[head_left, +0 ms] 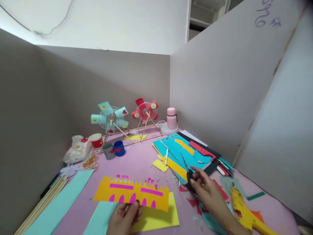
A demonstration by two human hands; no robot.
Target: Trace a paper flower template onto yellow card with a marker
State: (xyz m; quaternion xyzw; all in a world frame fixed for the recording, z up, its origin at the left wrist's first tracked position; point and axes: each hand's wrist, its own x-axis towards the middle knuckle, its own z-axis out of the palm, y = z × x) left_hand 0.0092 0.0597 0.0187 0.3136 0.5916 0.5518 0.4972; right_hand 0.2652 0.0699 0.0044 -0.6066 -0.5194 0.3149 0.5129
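Note:
My left hand (124, 217) pinches the lower edge of an orange paper strip (101, 192), thumb in front. The strip has a notched top edge, pink bars and pink arches. Off to the right, my right hand (206, 187) has its thumb and fingers at the black handles of a pair of scissors (189, 174), whose blades point up and away over blue sheets (179, 163). Beneath the strip lies yellow paper (168, 213). Small pink scraps (122, 176) show just past its notched edge.
A yellow glue gun (241, 209) lies at right near paper scraps (193, 202). Light-blue strips (66, 202) and wooden sticks (41, 207) are at left. Behind stand two paper wheels (112, 119) on stick frames, small cups (109, 151) and a pink bottle (171, 119). Grey partitions (117, 75) enclose the table.

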